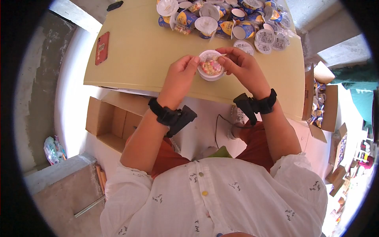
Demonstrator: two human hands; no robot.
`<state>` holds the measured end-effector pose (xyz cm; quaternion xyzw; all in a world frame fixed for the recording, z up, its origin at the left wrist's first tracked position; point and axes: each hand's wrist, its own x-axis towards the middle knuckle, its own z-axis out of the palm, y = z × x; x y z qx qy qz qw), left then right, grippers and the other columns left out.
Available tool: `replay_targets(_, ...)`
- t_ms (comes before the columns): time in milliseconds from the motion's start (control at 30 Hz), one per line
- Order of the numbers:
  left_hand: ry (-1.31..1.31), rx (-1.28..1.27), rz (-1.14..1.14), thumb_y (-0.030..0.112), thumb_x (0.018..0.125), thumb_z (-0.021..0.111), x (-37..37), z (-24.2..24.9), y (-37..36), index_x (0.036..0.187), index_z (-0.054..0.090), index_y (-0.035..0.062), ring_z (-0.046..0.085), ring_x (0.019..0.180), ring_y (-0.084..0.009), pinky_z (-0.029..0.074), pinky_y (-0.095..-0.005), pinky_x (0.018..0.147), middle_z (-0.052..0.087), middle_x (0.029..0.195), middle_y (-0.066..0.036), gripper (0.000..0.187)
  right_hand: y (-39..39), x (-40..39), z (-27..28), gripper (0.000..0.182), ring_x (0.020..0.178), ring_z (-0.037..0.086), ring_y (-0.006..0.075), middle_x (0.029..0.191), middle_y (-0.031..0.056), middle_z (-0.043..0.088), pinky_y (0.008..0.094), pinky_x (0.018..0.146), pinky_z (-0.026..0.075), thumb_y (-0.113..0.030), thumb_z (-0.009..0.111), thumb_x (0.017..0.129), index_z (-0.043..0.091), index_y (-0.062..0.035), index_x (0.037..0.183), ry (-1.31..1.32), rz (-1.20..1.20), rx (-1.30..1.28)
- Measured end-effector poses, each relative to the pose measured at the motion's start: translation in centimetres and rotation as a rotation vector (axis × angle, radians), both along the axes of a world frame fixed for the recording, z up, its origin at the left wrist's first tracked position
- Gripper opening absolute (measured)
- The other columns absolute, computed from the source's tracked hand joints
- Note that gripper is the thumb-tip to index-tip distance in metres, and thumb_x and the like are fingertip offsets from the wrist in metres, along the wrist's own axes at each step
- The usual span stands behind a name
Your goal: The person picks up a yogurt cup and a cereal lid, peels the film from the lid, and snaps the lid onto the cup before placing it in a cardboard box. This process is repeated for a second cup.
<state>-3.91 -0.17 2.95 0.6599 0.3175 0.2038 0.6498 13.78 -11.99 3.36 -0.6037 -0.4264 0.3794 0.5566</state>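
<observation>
Both hands meet over a small white cup (211, 70) of pastel candies standing on the yellow table (142, 55) close to its near edge. Left hand (181, 75) pinches the cup's rim on its left side with fingertips closed on it; right hand (241, 65) curls over the rim from the right, thumb and forefinger pressed to the edge. Each wrist carries a black strapped device (173, 116). Just beyond the cup, along the far edge of the table, lies a heap of blue-and-yellow cups and loose white lids (229, 19), some upright, some tipped. A red phone (102, 48) lies flat near the table's left side, well apart from the hands. Below the table's left end sits an open cardboard box (112, 118), and another open carton (321, 102) stands off the right end.
</observation>
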Motion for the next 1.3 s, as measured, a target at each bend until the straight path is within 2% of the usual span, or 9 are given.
replay_targets(267,0.066,-0.034,0.09,0.032,0.105,0.049,0.9,-1.9,-0.6,0.098,0.062,0.005,0.044,0.071,-0.0052,0.038,-0.0223,0.063,0.05,0.077,0.004,0.03,0.3,0.0,-1.3,0.037,0.077,0.061,0.0075,0.086,0.0029,0.068,0.0233,0.068,0.049,-0.026,0.072,0.093,0.066,0.0023,0.116,-0.088,-0.077,-0.043)
replay_targets(433,0.096,0.1,0.122,0.03,0.106,0.048,1.2,-3.1,-0.4,0.101,0.06,0.0036,0.045,0.071,-0.0056,0.04,-0.0225,0.064,0.052,0.079,0.003,0.029,0.4,0.0,-1.5,0.036,0.075,0.06,0.0074,0.082,0.0033,0.068,0.0234,0.065,0.049,-0.027,0.072,0.092,0.068,0.0026,0.113,-0.108,-0.113,-0.046)
replay_targets(700,0.113,0.167,0.145,0.027,0.105,0.05,1.2,-4.3,-0.3,0.106,0.055,0.0023,0.049,0.073,-0.0066,0.043,-0.0226,0.065,0.055,0.083,0.0,0.026,0.3,-0.1,-1.4,0.039,0.079,0.064,0.0119,0.097,0.0097,0.069,0.0264,0.062,0.055,-0.029,0.072,0.092,0.068,0.0041,0.113,-0.099,-0.135,-0.073)
replay_targets(967,0.099,0.242,0.196,0.024,0.105,0.049,1.5,-6.2,-0.5,0.108,0.051,0.0022,0.051,0.073,-0.0061,0.045,-0.0224,0.065,0.057,0.091,-0.002,0.022,0.3,-0.2,-2.1,0.037,0.081,0.063,0.0115,0.096,0.0088,0.069,0.0255,0.062,0.055,-0.031,0.071,0.093,0.07,0.0015,0.111,-0.111,-0.13,-0.094)
replay_targets(1067,0.1,0.185,0.169,0.024,0.106,0.049,1.5,-5.6,-0.8,0.11,0.05,0.0019,0.056,0.082,-0.0106,0.049,-0.0262,0.074,0.058,0.097,-0.005,0.022,0.2,-0.2,-2.2,0.037,0.081,0.063,0.0115,0.095,0.0084,0.069,0.0255,0.062,0.055,-0.031,0.071,0.093,0.069,0.0016,0.11,-0.118,-0.13,-0.104)
replay_targets(1133,0.009,0.348,0.204,0.025,0.106,0.049,1.4,-4.4,-1.5,0.119,0.05,0.0016,0.058,0.094,-0.0168,0.049,-0.0317,0.086,0.059,0.106,-0.01,0.027,0.2,-0.2,-2.3,0.037,0.08,0.063,0.0115,0.095,0.0082,0.069,0.0255,0.062,0.054,-0.03,0.071,0.093,0.069,0.0018,0.11,-0.122,-0.133,-0.111)
replay_targets(1167,0.009,0.348,0.203,0.025,0.106,0.049,1.3,-4.5,-1.5,0.119,0.05,0.0016,0.058,0.094,-0.0168,0.049,-0.0317,0.086,0.059,0.106,-0.01,0.027,0.2,-0.2,-2.3,0.037,0.08,0.063,0.0113,0.095,0.008,0.069,0.0255,0.062,0.054,-0.03,0.071,0.093,0.069,0.0019,0.111,-0.119,-0.135,-0.1)
replay_targets(1233,-0.017,0.45,0.089,0.03,0.103,0.054,1.2,-4.7,-1.4,0.134,0.045,0.0025,0.052,0.113,-0.0244,0.043,-0.0398,0.102,0.054,0.123,-0.016,0.042,0.2,-0.2,-2.3,0.037,0.079,0.063,0.0111,0.094,0.0079,0.069,0.0254,0.061,0.054,-0.03,0.071,0.093,0.069,0.0021,0.111,-0.116,-0.138,-0.09)
replay_targets(1300,-0.022,0.554,0.034,0.033,0.101,0.058,1.2,-4.6,-1.9,0.139,0.041,0.0038,0.049,0.119,-0.0269,0.04,-0.041,0.105,0.05,0.13,-0.017,0.051,0.1,-0.2,-2.2,0.037,0.08,0.062,0.011,0.094,0.0078,0.069,0.0252,0.062,0.054,-0.03,0.071,0.093,0.069,0.002,0.111,-0.11,-0.121,-0.079)
